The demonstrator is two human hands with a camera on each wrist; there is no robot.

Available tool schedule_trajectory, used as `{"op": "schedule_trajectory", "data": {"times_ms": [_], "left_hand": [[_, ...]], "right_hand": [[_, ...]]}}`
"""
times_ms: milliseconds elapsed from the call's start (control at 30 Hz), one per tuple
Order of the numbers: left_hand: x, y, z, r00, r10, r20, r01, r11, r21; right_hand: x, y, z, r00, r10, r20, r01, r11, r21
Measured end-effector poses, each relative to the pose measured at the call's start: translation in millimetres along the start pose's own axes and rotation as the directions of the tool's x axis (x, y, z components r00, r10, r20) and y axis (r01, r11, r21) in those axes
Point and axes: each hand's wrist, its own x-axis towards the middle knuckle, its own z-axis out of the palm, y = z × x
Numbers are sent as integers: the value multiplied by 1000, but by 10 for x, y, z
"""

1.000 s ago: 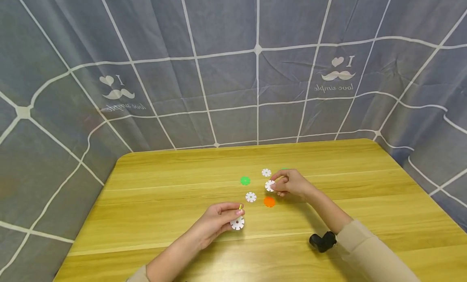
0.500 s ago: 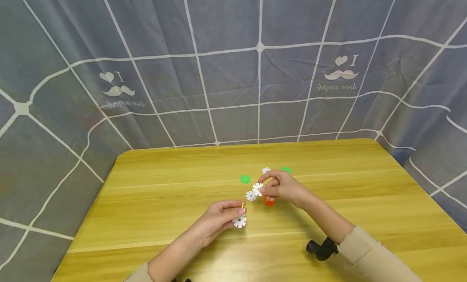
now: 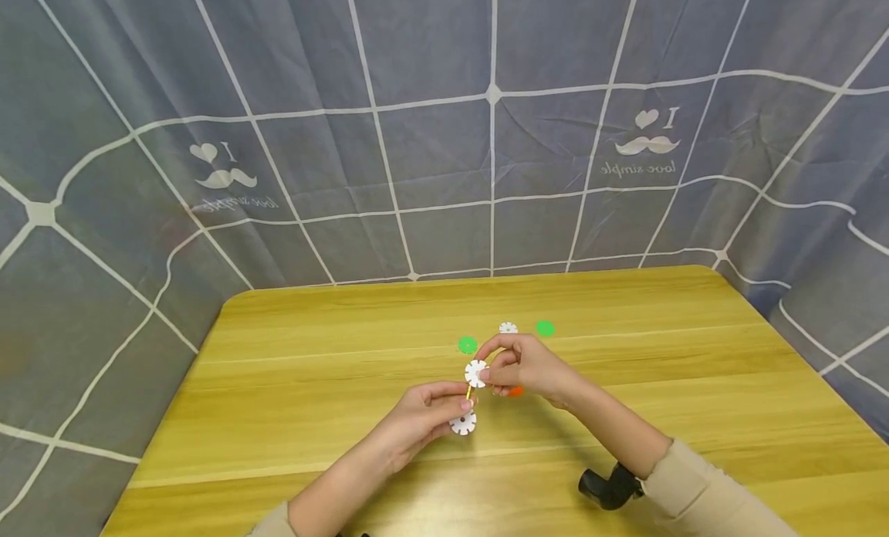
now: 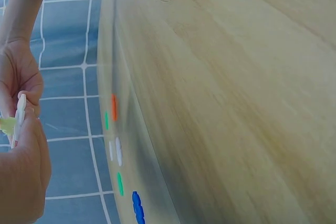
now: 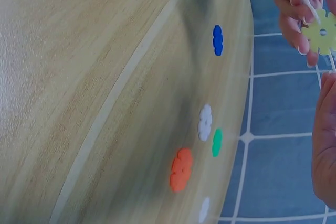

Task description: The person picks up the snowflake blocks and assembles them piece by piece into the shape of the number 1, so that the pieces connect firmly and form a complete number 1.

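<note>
Between both hands is a yellow notched plastic disc (image 5: 313, 39), seen almost edge-on in the head view. My left hand (image 3: 425, 415) pinches it between thumb and fingers. A white notched disc (image 3: 463, 425) joins its lower side and hangs below the left thumb. My right hand (image 3: 528, 365) pinches a second white notched disc (image 3: 475, 373) by its edge. That disc meets the yellow one's upper edge, the two standing crosswise. In the left wrist view the hands come together around a pale disc (image 4: 20, 113), partly covered by the fingers.
On the wooden table (image 3: 312, 413) lie two green discs, one left (image 3: 468, 345) and one right (image 3: 545, 328), a white disc (image 3: 508, 329) and an orange disc (image 3: 515, 391) partly behind the right hand. A blue disc (image 5: 218, 40) shows in the wrist views. A grey curtain (image 3: 444, 159) hangs behind.
My right hand has carried its white disc leftward and down to the yellow disc. The left hand has shifted slightly right, still holding its pieces.
</note>
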Motion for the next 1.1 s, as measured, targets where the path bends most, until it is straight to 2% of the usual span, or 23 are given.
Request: {"op": "schedule_trajectory", "data": {"times_ms": [633, 1100], "left_hand": [[-42, -47, 17, 1000, 9, 12, -9, 1000, 28], [-66, -77, 4, 1000, 22, 16, -22, 1000, 6]], "right_hand": [[-33, 0, 27, 999, -34, 42, 36, 998, -43], [-48, 4, 89, 995, -80, 54, 83, 995, -60]]}}
